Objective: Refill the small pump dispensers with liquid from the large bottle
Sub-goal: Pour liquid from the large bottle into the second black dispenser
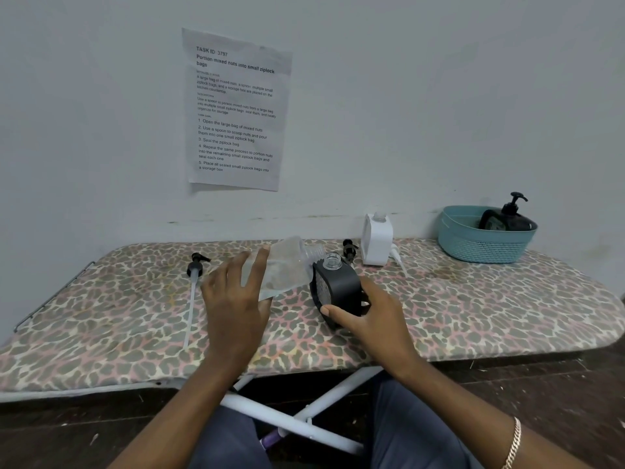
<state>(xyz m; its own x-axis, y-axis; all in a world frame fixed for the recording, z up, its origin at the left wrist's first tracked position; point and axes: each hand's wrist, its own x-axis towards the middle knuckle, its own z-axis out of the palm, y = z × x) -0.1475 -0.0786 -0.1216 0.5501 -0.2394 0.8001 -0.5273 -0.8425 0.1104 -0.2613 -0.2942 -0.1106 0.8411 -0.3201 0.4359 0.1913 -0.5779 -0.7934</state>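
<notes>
Leopard-print cloth covers the ironing board (473,306) under your hands. Your left hand (233,299) has its fingers (260,265) wrapped round the large clear bottle (287,265), holding it tilted with its open neck pointing right, close to the mouth of the small black dispenser (334,286). Your right hand (368,316) grasps that dispenser from the side, thumb across its front, the uncapped neck facing up.

Left of your left fingers, a black pump (196,265) with a long pale tube lies flat on the cloth. Just beyond your right fingers, a second black pump (349,250) lies beside a white dispenser (377,242) with an open neck, and a white pump (397,258) lies to its right. Farther right, a teal basket (483,245) holds a capped black dispenser (507,220). A printed sheet (236,110) hangs on the wall behind.
</notes>
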